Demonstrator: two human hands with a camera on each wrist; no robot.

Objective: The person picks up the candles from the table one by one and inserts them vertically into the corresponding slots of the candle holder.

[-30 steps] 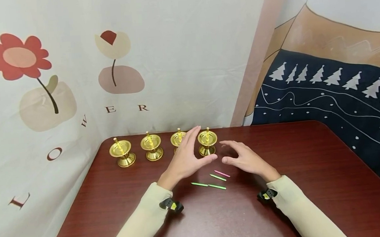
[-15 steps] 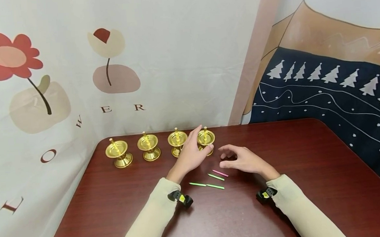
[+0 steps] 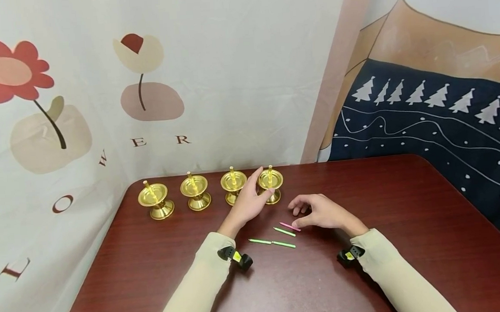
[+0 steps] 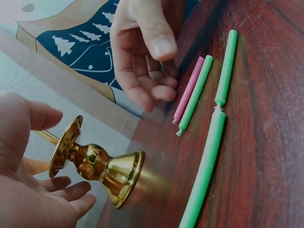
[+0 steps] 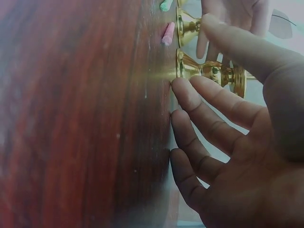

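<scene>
Red-brown table (image 3: 399,204) before a pale flower-print curtain (image 3: 235,56); dark tree-print cloth (image 3: 432,116) at two o'clock. Clock read in the head view, centred on the pink candle (image 3: 286,225).

Right hand (image 3: 322,212) just off at two o'clock, fingers loosely bent, nothing held, thumb tip over the candle's four-o'clock end; touching or not, cannot tell. Left hand (image 3: 247,201) at ten o'clock, thumb and fingers spread about the rightmost gold holder (image 3: 272,180); contact unclear. Step in hand, by judgement: reaching for the candle with the holder flanked. Next move, likely calling for a thumb-and-finger pinch across the slim body, clear of the green candle (image 3: 283,231) just beside at eight o'clock.

Pink candle flat on the table, long axis from ten to four o'clock, narrow tip toward ten; green neighbour nearly parallel. Farther out, two green candles (image 3: 259,241) end to end at seven and eight o'clock, and three holders (image 3: 196,192) upright from ten toward nine.
</scene>
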